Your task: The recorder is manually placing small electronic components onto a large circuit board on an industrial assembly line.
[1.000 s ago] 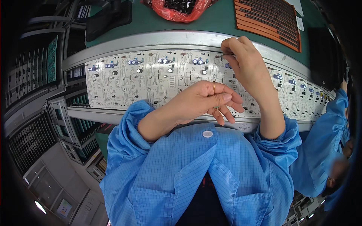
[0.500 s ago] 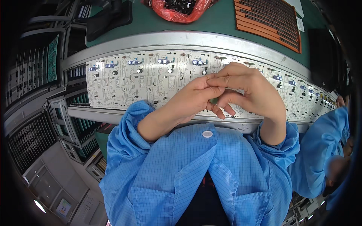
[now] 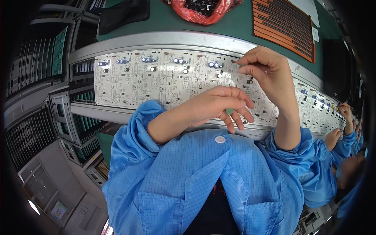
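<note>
A row of pale printed circuit boards (image 3: pixel 129 84) lies side by side along a metal rail in front of me, dotted with blue and black cylindrical parts. My left hand (image 3: pixel 219 105) hovers low over the boards' near side, its fingers curled around a small green disc-shaped component (image 3: pixel 229 111). Farther off and to the right, my right hand (image 3: pixel 270 70) is over the upper part of a board. Its thumb and index finger are brought together in a pinch near the board's far edge. Whatever lies between those fingertips is too small to make out.
Beyond the metal rail (image 3: pixel 176 39), a red plastic bag (image 3: pixel 196 16) of black parts and an orange slotted tray (image 3: pixel 286 31) sit on a green surface. Racks of boards (image 3: pixel 39 62) stand left. At right, a co-worker's hand (image 3: pixel 345 112) reaches over the line.
My hands, together before, have come apart. The right hand has moved up and away to the board's far edge; the left stays low with the green disc now plainly visible.
</note>
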A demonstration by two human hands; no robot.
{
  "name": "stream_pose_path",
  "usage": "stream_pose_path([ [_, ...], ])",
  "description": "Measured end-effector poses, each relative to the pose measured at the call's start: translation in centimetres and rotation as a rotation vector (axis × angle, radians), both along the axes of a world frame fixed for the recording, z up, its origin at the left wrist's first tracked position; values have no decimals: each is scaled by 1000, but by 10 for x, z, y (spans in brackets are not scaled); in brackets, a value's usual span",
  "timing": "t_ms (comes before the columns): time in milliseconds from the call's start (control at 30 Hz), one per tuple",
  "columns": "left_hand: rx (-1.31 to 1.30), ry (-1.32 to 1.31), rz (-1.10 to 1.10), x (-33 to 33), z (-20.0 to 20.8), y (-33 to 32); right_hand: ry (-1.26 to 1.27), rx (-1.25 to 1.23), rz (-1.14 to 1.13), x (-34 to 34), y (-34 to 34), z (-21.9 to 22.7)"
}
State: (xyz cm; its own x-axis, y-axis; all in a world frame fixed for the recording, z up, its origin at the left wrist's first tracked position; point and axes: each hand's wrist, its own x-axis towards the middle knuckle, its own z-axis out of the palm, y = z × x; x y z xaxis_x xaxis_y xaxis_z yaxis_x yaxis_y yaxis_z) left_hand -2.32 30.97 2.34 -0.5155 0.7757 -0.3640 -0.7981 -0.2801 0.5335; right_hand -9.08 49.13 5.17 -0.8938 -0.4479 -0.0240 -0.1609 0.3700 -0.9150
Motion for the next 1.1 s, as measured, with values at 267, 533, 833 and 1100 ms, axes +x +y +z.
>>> stream_pose_path([
  [267, 57, 99, -106, 1, -2, -3, 216, 223, 127, -23, -45, -10],
  [533, 64, 117, -136, 6, -5, -2, 202, 365, 169, -27, -66, -23],
  [833, 44, 124, -117, 5, -4, -2, 369, 353, 205, -28, -66, -29],
  [1100, -23, -5, 148, 1, -6, -1, 475, 326, 228, -26, -59, -32],
])
